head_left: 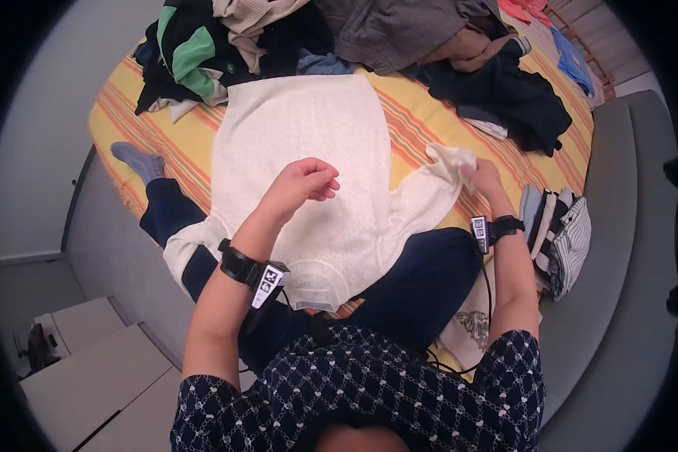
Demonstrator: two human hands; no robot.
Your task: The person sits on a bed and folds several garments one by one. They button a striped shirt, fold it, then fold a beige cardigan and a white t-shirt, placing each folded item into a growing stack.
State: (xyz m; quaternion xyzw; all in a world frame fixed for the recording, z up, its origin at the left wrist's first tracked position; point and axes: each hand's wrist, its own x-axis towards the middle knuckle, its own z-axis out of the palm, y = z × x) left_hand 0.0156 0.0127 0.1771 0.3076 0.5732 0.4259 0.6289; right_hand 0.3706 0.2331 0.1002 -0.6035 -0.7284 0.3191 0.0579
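Note:
A cream knitted sweater (301,143) lies spread over the bed and across my crossed legs. Its neckline is toward me and its hem points away. My right hand (484,179) pinches the cuff end of the right-hand sleeve (429,192), which is drawn out to the side and crumpled near the fingers. Over the middle of the sweater hovers my left hand (307,183), its fingers curled in with nothing visible in them. The other sleeve (184,245) drapes over my left leg, partly hidden by my left forearm.
Under everything is a yellow and orange striped bedspread (407,113). Heaped clothes (399,34) lie at the far side, with a black garment (505,98) at far right. Folded clothes (557,233) stand beside my right arm, next to a grey padded bed edge (618,203).

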